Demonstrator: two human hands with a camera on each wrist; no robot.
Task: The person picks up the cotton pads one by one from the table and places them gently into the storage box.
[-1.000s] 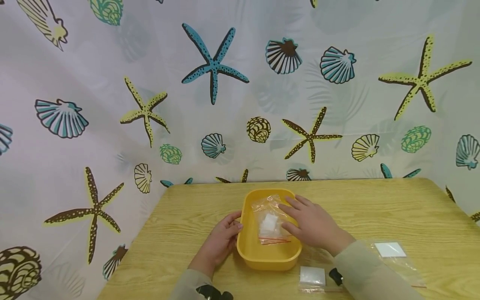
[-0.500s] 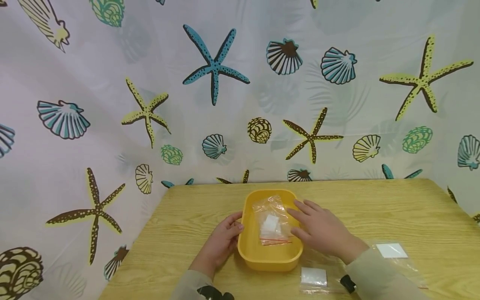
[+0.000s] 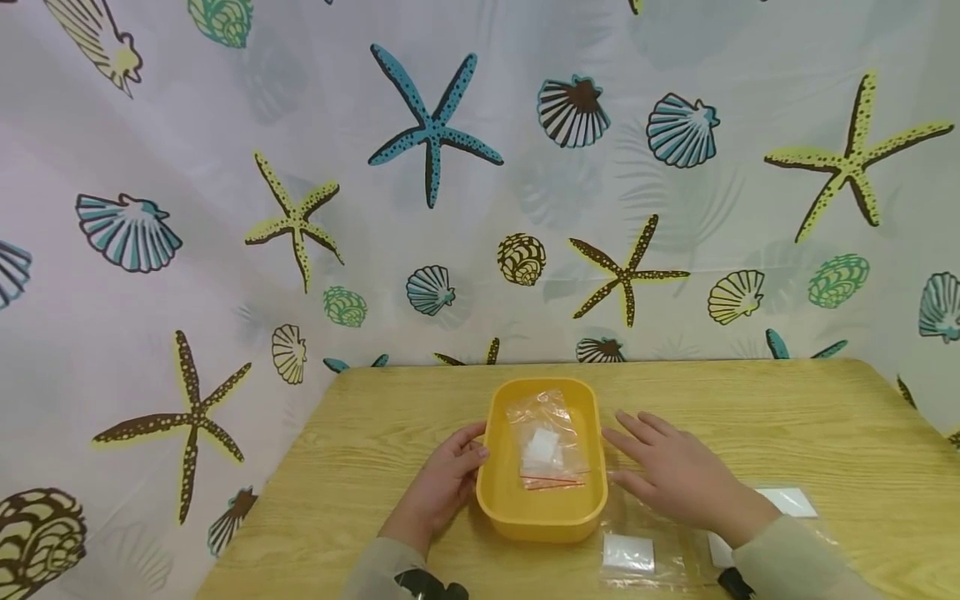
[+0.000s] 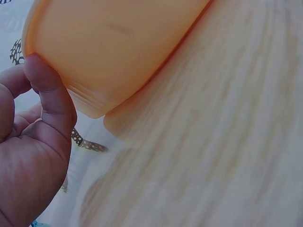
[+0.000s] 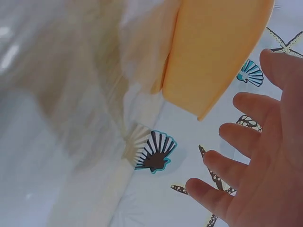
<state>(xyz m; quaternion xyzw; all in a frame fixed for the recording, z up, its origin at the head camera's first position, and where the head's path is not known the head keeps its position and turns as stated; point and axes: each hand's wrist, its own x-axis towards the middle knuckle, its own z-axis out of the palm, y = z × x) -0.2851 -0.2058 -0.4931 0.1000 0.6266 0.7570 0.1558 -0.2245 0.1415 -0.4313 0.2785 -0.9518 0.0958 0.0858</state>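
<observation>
Now that nothing reaches over the clear plastic bags with red seal lines and white contents [image 3: 543, 450], they lie in plain sight inside the yellow rounded-rectangular plastic tray [image 3: 540, 506], apparently settled. The left hand [image 3: 444, 477] grips the tray's left rim between thumb and fingers, seemingly steadying it alone, because the right hand [image 3: 681, 471] has withdrawn to just beside the right edge, its fingers spread and holding nothing. Nearer the person, on the wood-grain table [image 3: 420, 400], lies a clear bag with a white rectangle [image 3: 628, 554]; farther right, another white rectangular piece [image 3: 789, 502] is partly covered by the beige right sleeve [image 3: 802, 558]. How many bags overlap in the tray is hard to count, the left fingertips are hidden behind the rim, and the plastic in the right wrist view is blurred.
</observation>
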